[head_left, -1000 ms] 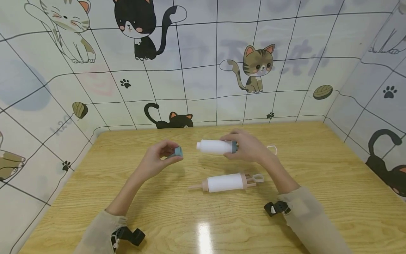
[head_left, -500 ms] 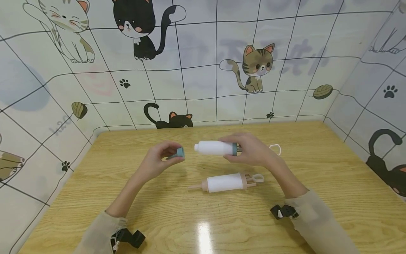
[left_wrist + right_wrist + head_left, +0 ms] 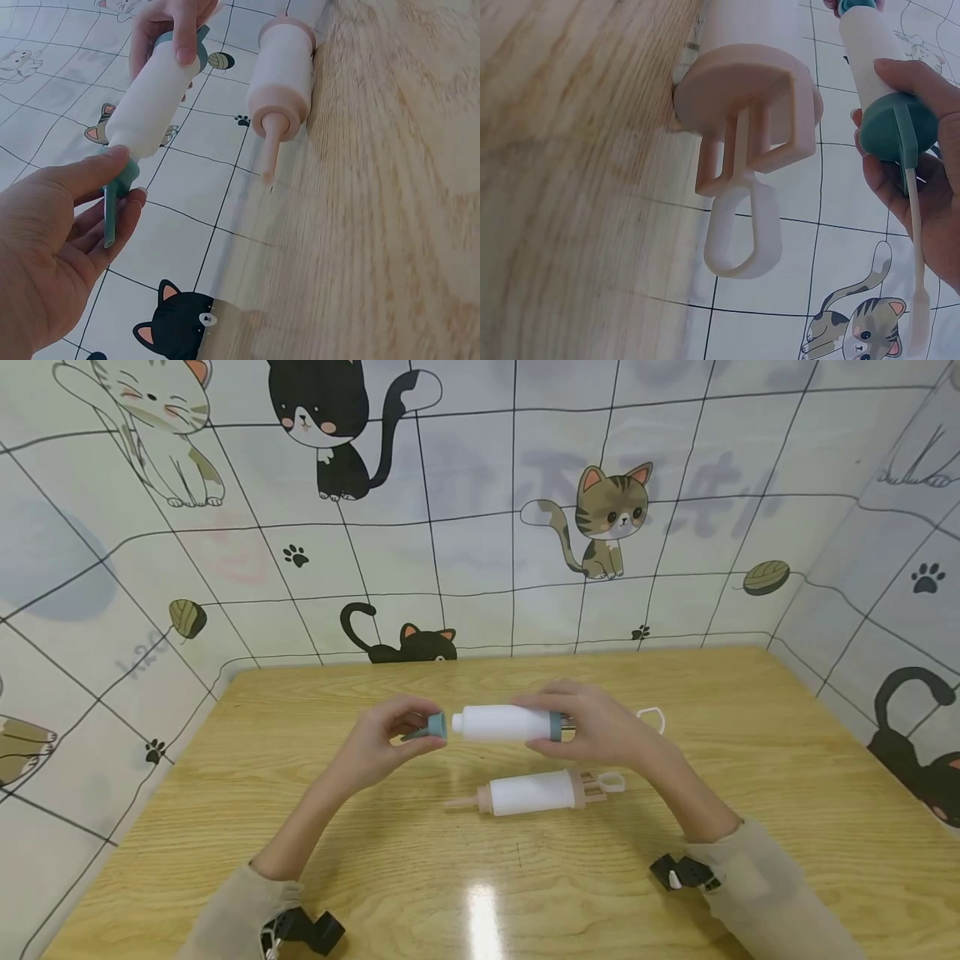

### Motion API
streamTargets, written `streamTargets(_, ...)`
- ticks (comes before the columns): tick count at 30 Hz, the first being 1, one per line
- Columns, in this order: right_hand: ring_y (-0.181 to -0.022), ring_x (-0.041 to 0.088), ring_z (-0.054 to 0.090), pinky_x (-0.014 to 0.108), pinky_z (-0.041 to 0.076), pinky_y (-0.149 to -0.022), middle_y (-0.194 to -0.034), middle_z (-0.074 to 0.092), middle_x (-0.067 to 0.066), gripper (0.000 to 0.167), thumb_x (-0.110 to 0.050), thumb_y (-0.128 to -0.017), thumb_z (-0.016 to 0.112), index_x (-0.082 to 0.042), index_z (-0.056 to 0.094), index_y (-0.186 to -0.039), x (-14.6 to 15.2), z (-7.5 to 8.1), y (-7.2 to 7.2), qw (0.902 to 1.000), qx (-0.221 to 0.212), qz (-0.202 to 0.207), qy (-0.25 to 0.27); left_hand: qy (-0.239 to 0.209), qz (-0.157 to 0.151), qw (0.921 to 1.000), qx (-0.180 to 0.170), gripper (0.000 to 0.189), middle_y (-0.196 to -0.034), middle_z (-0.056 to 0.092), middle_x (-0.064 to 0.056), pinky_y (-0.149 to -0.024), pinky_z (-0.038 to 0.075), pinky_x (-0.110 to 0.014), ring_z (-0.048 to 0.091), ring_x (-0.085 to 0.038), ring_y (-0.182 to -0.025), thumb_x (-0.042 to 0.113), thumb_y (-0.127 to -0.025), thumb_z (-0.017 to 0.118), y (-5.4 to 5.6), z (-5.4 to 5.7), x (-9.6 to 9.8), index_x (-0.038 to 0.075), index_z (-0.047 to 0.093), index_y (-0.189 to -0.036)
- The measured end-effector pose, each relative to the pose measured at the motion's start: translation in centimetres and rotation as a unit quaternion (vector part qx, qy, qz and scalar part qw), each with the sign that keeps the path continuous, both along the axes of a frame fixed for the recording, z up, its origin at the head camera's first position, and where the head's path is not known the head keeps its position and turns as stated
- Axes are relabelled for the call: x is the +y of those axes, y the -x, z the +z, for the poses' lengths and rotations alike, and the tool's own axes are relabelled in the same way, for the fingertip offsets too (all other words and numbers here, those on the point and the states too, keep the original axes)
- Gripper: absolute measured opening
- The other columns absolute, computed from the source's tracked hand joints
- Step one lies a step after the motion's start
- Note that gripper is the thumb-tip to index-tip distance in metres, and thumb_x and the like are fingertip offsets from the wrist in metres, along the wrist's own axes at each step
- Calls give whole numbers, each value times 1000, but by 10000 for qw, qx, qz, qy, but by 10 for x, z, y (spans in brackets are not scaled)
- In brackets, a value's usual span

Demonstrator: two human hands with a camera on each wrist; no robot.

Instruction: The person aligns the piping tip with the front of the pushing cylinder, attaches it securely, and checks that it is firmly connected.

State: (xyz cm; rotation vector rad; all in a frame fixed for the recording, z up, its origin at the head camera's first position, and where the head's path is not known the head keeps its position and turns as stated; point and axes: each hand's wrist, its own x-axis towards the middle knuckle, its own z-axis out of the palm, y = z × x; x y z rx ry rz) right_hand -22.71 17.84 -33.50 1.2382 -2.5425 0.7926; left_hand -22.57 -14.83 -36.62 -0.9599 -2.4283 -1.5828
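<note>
Between thumb and fingers, my left hand [image 3: 390, 739] pinches a small teal nozzle cap [image 3: 437, 727] with a thin spout [image 3: 110, 214] pointing away from the tube. My right hand [image 3: 600, 727] grips a white syringe-like tube [image 3: 498, 723] near its teal end collar [image 3: 896, 124]. The tube lies level above the table, its narrow white neck facing the cap's open side, close to it. Out behind my right hand runs the white plunger rod with a loop handle [image 3: 654, 720]. Nearer me, a second syringe [image 3: 531, 793], white with beige nozzle, collar and plunger handle, lies on the table.
The wooden table [image 3: 360, 877] runs back to a wall covering [image 3: 480, 560] with printed cats and grid lines. Similar coverings rise on the left and right. A black camera mount sits on each wrist.
My right hand has brought the tube left and slightly nearer me. My left hand has carried the cap slightly right and nearer me, narrowing the gap. The beige syringe has stayed put.
</note>
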Motion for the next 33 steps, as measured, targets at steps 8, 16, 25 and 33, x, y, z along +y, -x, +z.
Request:
streamTargets(8, -101, 19, 62, 34, 57, -74, -122, 68, 7, 51, -20, -86, 82, -13, 66, -135, -2, 1, -5, 10000, 0, 45, -59, -37, -147, 9998, 130, 33, -106, 70, -7, -84, 60, -33, 69, -19, -91, 4, -85, 81, -4, 2, 7, 3, 68, -115)
streamTargets(16, -101, 20, 62, 34, 57, -75, -123, 67, 8, 52, -20, -87, 81, -13, 65, -136, -3, 2, -7, 9999, -12, 124, -88, -85, -246, 9994, 226, 33, -107, 70, -8, -83, 60, -31, 70, -20, -92, 2, -85, 81, -6, 2, 10, 2, 68, -115)
streamTargets(25, -99, 19, 61, 31, 57, -73, -122, 67, 9, 53, -21, -87, 82, -12, 65, -136, -4, 3, -6, 9998, 36, 177, -131, -134, -219, 9993, 256, 34, -107, 70, -8, -84, 60, -32, 70, -20, -91, 2, -84, 82, -7, 2, 11, 2, 68, -114)
streamTargets(33, -103, 21, 62, 33, 57, -75, -124, 67, 9, 52, -21, -86, 82, -11, 66, -135, -3, 4, -6, 9996, -125, 220, -112, -288, -403, 9978, 444, 36, -108, 69, -8, -85, 60, -34, 70, -20, -92, -3, -80, 83, -7, 1, 11, 2, 69, -113)
